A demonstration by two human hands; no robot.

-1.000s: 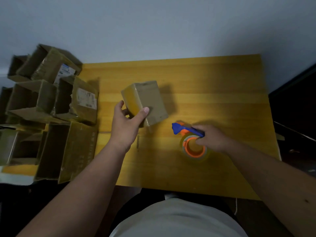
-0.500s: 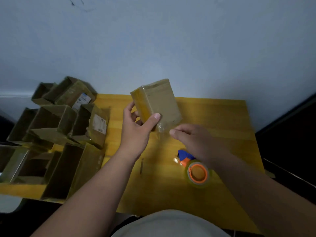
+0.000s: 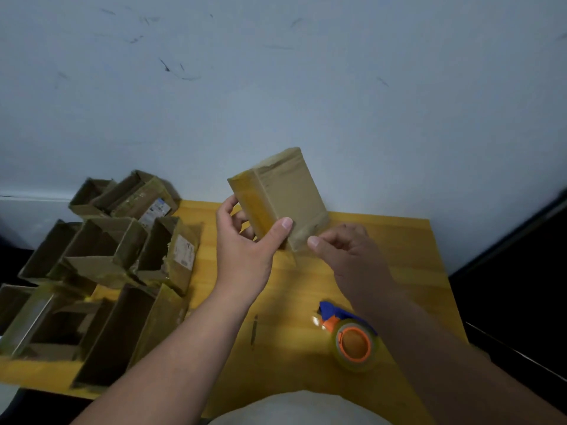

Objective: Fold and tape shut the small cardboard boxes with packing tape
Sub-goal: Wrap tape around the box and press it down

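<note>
A small closed cardboard box [image 3: 288, 197] with yellowish tape along one narrow side is held up above the yellow table [image 3: 399, 259]. My left hand [image 3: 245, 243] grips its lower end, thumb on the broad face and fingers behind. My right hand [image 3: 343, 250] has its thumb and fingers curled at the box's lower right corner, touching or pinching it; which, I cannot tell. The tape dispenser [image 3: 349, 335], blue and orange with a clear roll, lies on the table below my right forearm.
Several open, empty cardboard boxes [image 3: 104, 250] are heaped on the table's left part, some with white labels. A pale wall [image 3: 276, 87] stands behind the table. Dark floor or furniture lies past the right edge [image 3: 506, 302].
My right hand let go of the tape dispenser and rose to the box's lower corner. My left hand lifted the box higher. The view tilted upward.
</note>
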